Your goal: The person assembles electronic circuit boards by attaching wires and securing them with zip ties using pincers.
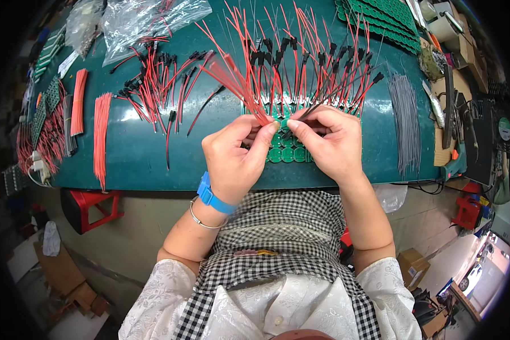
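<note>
My left hand (235,144) is closed, pinching a fanned bunch of thin red wires (239,85) between thumb and fingers. Close beside it, my right hand (334,141) is closed on several thin black wires (318,97). Both sets of fingertips nearly meet over a green circuit board panel (289,154) of small rounded units, and partly hide it. Along the panel's far side stand many red and black leads with black connectors (277,56). Whether the wire ends touch the board, I cannot tell.
Loose connector leads (158,85) lie left of the panel, past them red wire bundles (101,136). Dark grey wires (405,124) lie at right. Stacked green boards (379,22) and a clear plastic bag (153,25) are at the back. A red stool (90,211) stands below the table.
</note>
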`<state>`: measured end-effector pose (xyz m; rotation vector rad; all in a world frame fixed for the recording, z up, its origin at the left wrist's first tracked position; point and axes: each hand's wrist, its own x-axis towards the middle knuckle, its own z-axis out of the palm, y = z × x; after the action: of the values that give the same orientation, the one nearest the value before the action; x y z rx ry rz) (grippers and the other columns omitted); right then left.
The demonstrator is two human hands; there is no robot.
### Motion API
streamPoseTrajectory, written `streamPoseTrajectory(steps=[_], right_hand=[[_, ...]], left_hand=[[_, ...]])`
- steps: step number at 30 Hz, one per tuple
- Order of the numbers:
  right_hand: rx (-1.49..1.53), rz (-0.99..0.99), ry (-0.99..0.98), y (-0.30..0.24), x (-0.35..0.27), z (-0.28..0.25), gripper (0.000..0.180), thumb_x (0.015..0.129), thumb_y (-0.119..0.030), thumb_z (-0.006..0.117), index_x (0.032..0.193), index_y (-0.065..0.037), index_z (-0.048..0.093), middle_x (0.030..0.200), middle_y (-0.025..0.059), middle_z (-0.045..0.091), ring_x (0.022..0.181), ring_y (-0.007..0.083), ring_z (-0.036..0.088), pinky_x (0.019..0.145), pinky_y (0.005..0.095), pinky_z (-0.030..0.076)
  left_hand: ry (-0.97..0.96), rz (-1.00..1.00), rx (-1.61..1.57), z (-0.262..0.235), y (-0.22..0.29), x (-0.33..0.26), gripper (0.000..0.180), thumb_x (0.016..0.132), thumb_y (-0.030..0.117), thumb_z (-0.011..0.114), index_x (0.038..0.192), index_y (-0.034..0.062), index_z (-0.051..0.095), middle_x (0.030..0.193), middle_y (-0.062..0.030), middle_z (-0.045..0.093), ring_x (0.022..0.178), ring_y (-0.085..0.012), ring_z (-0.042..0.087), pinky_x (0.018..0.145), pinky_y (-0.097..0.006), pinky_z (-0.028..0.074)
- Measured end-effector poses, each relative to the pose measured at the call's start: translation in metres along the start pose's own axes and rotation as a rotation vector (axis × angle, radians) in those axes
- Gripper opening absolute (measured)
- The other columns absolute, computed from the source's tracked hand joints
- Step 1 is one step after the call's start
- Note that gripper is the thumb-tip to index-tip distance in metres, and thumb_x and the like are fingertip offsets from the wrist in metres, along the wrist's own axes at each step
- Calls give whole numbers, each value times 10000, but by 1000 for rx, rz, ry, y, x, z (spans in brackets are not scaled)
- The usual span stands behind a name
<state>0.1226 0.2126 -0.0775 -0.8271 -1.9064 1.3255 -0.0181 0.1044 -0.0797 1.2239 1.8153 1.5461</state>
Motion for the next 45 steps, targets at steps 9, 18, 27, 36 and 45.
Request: streamPoseTrajectory(steps=[9, 18, 27, 36, 45], right_hand=[[-103, -62, -81, -3, 3, 2, 187, 813, 3, 737, 987, 47, 684, 819, 70, 670, 675, 83, 638, 554, 229, 520], [180, 116, 9, 1, -10, -16, 97, 819, 7, 746, 876, 54, 684, 856, 77, 687, 744, 103, 656, 657, 229, 553], [169, 82, 28, 0, -10, -21, 75, 813, 6, 753, 854, 52, 710, 835, 79, 694, 738, 106, 659, 667, 231, 550], [64, 14, 85, 3, -8, -14, 80, 808, 18, 737, 848, 76, 700, 835, 101, 713, 695, 112, 675, 616, 237, 558], [-27, -49, 81, -1, -5, -11, 70, 805, 28, 728, 819, 81, 684, 825, 111, 707, 678, 113, 672, 592, 237, 555]], left_hand=[[41, 6, 31, 8, -3, 0, 120, 876, -18, 698, 993, -44, 698, 851, -79, 728, 689, -91, 667, 617, -224, 547], [89, 71, 42, 13, -6, 0, 93, 848, 16, 733, 921, -11, 684, 713, -97, 682, 590, -113, 658, 520, -242, 507], [-9, 75, 221, 7, -4, 0, 119, 868, 3, 714, 982, -27, 702, 825, -84, 734, 685, -88, 676, 612, -231, 542], [59, 225, 338, 11, -9, 0, 292, 848, -3, 728, 1138, -2, 691, 805, -98, 732, 664, -84, 672, 564, -226, 523], [69, 31, 25, 10, 1, -5, 162, 893, 7, 691, 1044, -51, 692, 861, -92, 736, 685, -104, 677, 610, -229, 546]])
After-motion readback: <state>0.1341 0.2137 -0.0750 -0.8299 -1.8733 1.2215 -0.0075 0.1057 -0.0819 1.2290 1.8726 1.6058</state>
